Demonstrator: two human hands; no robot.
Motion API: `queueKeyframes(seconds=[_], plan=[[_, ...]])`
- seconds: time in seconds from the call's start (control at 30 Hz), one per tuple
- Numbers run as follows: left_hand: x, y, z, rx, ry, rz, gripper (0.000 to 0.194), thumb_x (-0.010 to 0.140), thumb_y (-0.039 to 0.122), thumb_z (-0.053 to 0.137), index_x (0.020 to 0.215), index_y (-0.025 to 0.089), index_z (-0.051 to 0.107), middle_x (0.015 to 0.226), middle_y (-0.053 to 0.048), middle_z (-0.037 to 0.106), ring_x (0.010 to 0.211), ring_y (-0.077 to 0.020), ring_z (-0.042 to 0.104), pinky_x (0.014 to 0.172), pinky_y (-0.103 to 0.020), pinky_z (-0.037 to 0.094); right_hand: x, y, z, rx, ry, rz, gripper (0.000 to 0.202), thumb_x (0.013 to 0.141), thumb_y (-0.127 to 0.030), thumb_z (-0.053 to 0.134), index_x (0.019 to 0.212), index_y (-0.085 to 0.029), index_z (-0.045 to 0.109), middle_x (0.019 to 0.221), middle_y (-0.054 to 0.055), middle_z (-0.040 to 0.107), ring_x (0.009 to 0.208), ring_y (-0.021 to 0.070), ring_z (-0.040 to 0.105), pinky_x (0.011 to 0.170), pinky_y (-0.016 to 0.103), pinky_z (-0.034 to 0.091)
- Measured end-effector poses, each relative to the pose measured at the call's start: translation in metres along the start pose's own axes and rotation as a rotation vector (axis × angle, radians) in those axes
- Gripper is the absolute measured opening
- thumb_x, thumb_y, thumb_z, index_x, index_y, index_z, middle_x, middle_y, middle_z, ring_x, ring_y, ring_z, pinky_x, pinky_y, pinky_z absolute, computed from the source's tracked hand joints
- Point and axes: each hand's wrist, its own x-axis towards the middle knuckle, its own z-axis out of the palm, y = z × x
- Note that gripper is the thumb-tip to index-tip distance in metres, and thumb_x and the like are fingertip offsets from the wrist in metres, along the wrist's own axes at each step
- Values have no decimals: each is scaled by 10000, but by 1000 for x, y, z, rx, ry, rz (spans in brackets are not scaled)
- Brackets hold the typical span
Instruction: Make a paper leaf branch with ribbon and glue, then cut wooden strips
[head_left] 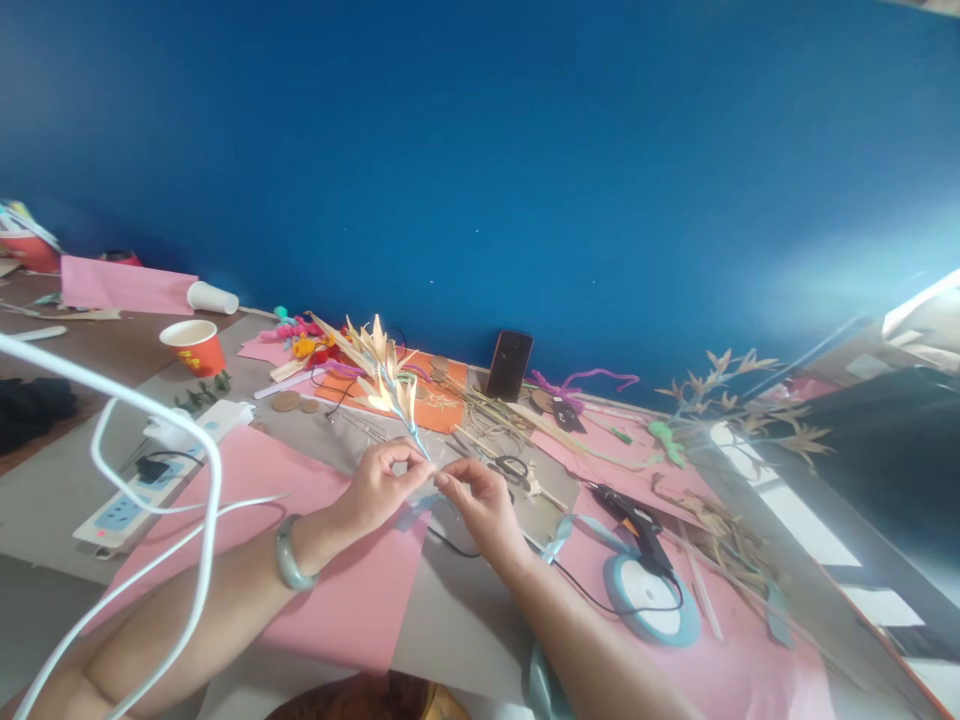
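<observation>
Head view: left hand [386, 488] pinches flower stem [421, 441], right hand [481, 510] pinched, grip unclear (table [450, 620] past paper's edge [404, 592]).

Left hand [386, 490] pinches pale flower spray [379, 362] low on its blue-wrapped stem [417, 437]; right hand [484, 510], in a pinch, at stem's lower end. Glue gun [634, 520] at right, against ribbon spool [637, 592]. Smartphone [509, 366] upright near blue wall [480, 180].
</observation>
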Motion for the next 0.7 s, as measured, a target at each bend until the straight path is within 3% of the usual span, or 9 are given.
queueKeyframes(seconds=[0.17,0.37,0.53,0.7], plan=[[-1,1,1,10,2,4,193,782,234,601,605,159,620,633,2,581,638,-117,540,642,-222,419,-2,-1,1,-80,74,-88,148,736,-330,709,651,-219,660,657,8,641,655,187,545,691,332,402],[-1,-1,4,-89,-12,-167,201,748,261,621,573,163,617,618,6,588,623,-124,535,618,-230,413,-5,-1,3,-249,155,-364,130,739,-246,698,631,-252,625,649,-5,642,672,197,552,835,408,350],[-2,0,6,-176,-32,-280,214,724,284,636,555,155,615,591,12,557,610,-118,507,605,-228,391,-6,1,4,-539,215,-597,132,774,-216,636,668,-224,557,642,-24,608,632,158,542,808,384,350],[-5,-1,7,-212,-43,-265,197,711,281,652,572,143,630,589,12,544,618,-115,494,612,-226,384,-10,0,4,-787,259,-776,118,792,-176,595,719,-205,507,701,-21,615,647,134,549,851,373,335]])
